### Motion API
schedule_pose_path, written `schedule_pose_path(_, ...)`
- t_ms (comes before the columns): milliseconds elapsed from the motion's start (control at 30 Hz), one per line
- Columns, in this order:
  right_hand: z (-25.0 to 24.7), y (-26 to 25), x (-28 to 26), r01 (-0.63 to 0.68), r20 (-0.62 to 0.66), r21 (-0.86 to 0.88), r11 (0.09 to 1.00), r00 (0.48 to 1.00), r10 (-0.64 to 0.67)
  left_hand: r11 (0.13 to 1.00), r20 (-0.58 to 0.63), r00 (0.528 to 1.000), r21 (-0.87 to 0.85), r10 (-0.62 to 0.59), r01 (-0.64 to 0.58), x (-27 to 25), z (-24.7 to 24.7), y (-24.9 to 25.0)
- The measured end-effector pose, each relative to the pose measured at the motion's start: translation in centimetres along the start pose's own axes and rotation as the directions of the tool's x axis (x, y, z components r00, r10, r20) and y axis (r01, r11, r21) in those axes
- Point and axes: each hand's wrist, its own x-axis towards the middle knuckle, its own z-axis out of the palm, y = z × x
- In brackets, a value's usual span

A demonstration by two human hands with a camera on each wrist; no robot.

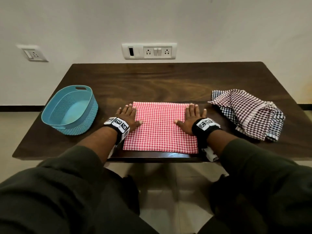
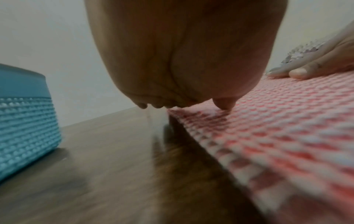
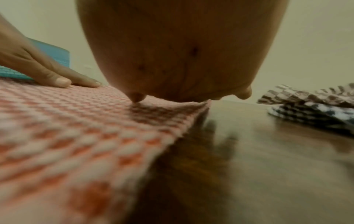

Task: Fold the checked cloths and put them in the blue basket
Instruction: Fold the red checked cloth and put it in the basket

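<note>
Smoothing: red checked cloth [image 1: 160, 127] flat at the desk's [image 1: 152, 78] near edge.
Hands: left hand [image 1: 128, 117] and right hand [image 1: 190, 119] flat, fingers straight, gripping nothing.
Left: crumpled cloths [image 1: 249, 112], right edge; blue basket [image 1: 55, 107] empty, left edge.

1. Setting: a room in a home or similar plain indoor space.
2. Evidence, furniture: 1 dark wooden table [image 1: 168, 78] stands against a bare off-white wall [image 1: 152, 19].
3. Evidence, fittings: 2 wall socket plates, a wide one [image 1: 149, 51] above the table and a small one [image 1: 34, 54] to its left.
4. Evidence, floor: pale tiles [image 1: 168, 191] with a dark skirting strip [image 1: 20, 108].
5. Evidence, contents: household checked cloths [image 1: 249, 114] and a blue basket [image 1: 55, 105] on the table.
</note>
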Motion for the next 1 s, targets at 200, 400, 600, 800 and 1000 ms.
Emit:
schedule_pose_path(200,1.6,-7.0,-3.9,0.197,0.049,0.077,0.977,0.978,-0.201,0.977,0.007,0.980,-0.081,0.198,-0.197,-2.8,0.8,6.9)
schedule_pose_path(400,2.0,-0.6,-5.7,-0.032,0.071,0.039,0.999,0.997,0.029,0.996,0.038,0.999,-0.086,0.012,-0.009,-5.3,2.2,1.6)
schedule_pose_path(600,3.4,-5.7,-9.1,0.116,-0.034,0.135,0.984,0.993,-0.112,0.979,-0.076,0.986,-0.132,0.146,-0.155,-8.1,1.7,7.8)
schedule_pose_path(800,6.9,-4.1,-10.8,0.105,-0.066,0.134,0.985,0.993,-0.097,0.982,-0.074,0.996,-0.180,0.041,-0.054,-10.0,5.6,6.8)
schedule_pose_path(1000,6.5,-0.5,-11.4,0.083,-0.029,0.134,0.987,0.996,-0.080,0.982,-0.030,1.000,-0.191,0.008,-0.014,-11.1,5.7,4.2)
